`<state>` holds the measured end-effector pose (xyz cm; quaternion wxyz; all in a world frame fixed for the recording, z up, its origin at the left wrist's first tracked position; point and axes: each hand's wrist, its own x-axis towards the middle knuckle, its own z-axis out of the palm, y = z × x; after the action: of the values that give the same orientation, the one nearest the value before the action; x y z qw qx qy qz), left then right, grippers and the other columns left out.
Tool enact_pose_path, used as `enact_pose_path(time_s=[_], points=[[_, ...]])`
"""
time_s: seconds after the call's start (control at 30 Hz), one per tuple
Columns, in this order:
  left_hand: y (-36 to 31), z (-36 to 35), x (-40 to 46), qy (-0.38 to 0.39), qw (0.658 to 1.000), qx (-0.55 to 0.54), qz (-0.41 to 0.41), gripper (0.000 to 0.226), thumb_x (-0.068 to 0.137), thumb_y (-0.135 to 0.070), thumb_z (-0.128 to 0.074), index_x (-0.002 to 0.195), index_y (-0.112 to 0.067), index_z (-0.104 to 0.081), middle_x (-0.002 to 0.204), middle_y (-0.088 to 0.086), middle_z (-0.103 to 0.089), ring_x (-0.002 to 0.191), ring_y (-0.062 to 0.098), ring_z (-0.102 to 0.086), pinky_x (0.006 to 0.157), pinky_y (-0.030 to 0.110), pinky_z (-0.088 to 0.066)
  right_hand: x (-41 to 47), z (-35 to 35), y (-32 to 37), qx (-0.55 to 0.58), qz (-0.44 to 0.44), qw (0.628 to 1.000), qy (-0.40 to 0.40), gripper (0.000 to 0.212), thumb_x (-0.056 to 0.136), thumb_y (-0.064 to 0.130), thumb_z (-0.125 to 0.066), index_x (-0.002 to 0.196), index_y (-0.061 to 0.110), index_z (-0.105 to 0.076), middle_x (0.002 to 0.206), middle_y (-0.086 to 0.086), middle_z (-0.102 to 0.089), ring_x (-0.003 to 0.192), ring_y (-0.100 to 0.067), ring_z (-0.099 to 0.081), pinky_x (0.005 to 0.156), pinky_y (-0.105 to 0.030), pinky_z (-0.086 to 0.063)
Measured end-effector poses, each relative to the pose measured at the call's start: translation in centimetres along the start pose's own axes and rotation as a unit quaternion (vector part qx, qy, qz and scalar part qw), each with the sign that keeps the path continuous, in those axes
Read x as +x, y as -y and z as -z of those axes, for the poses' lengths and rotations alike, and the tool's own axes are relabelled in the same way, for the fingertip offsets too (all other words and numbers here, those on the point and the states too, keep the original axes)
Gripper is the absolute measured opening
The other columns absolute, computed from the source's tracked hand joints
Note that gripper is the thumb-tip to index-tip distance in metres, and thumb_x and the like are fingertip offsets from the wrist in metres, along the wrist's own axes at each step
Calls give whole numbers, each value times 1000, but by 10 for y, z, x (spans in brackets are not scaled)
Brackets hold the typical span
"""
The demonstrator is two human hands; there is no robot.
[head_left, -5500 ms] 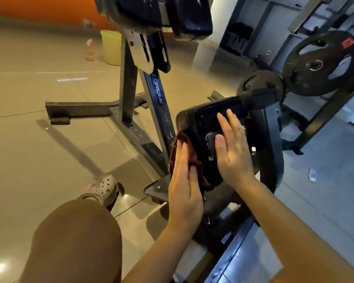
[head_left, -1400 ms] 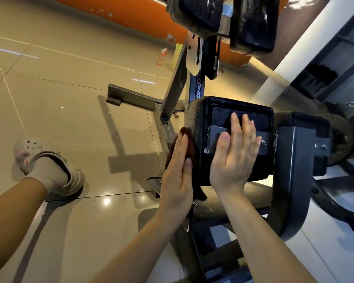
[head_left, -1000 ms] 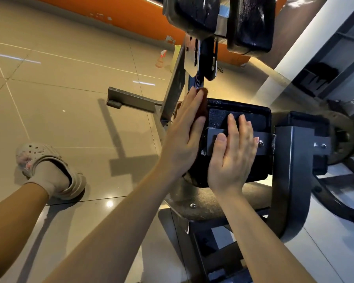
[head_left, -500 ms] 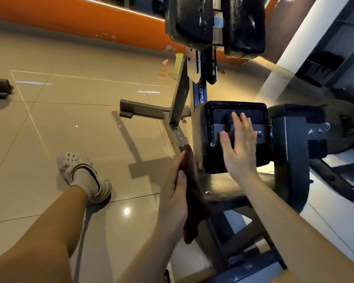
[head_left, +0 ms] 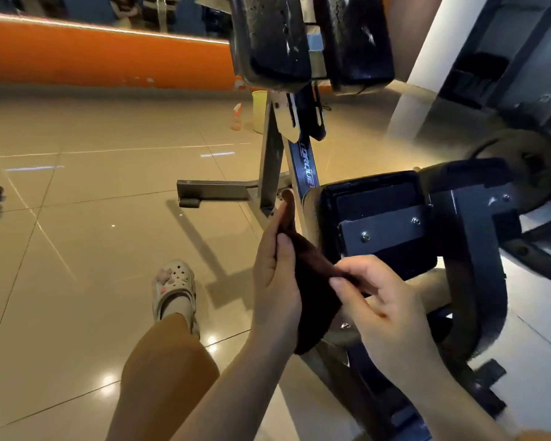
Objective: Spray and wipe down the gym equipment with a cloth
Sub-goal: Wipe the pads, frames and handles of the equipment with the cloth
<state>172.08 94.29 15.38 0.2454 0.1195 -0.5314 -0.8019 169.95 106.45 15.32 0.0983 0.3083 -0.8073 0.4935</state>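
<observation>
Large glossy beige floor tiles [head_left: 86, 249] are reflecting small bright spots of ceiling light, and a long dark shadow is falling across them. An orange wall band [head_left: 102, 55] is running along the far side beneath a mirror [head_left: 77, 7] that is showing dim shapes. A yellow bin [head_left: 259, 109] and a small pink bottle [head_left: 236, 117] are standing near that wall, while a white pillar [head_left: 427, 68] is rising on the right beside dark shelving [head_left: 477, 74].

Cloth [head_left: 312, 281] between hands, left of pad [head_left: 376, 224]; bottle [head_left: 236, 117] far behind.

Cloth [head_left: 312, 281] partly behind left hand [head_left: 275, 281]
</observation>
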Motion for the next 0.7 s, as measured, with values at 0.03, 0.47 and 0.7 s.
enact_pose_path(time_s=[0.03,0.47,0.7], points=[[1,0,3,17,1000,14,-3,32,102,-30,-37,118,-51,-54,130,-14,-57,118,4,-53,105,31,-43,3,1,3,4,1,1000,-11,13,87,39,-59,99,35,-61,94,18,-67,96,-1,-64,73,-8,-50],[12,54,7,224,958,165,66,38,99,-47,-45,136,-42,-39,132,-17,-43,124,5,-43,106,34,-42,32,-14,55,-228,-76,971,-2,14,95,19,-58,102,27,-68,91,20,-64,92,3,-59,79,-3,-42],[-5,88,27,278,924,244,-102,34,90,-50,-42,124,-45,-41,124,-17,-34,117,1,-39,101,33,-46,41,-39,93,-310,-129,941,-48,14,95,20,-57,104,23,-67,94,14,-63,89,4,-58,78,-4,-44]])
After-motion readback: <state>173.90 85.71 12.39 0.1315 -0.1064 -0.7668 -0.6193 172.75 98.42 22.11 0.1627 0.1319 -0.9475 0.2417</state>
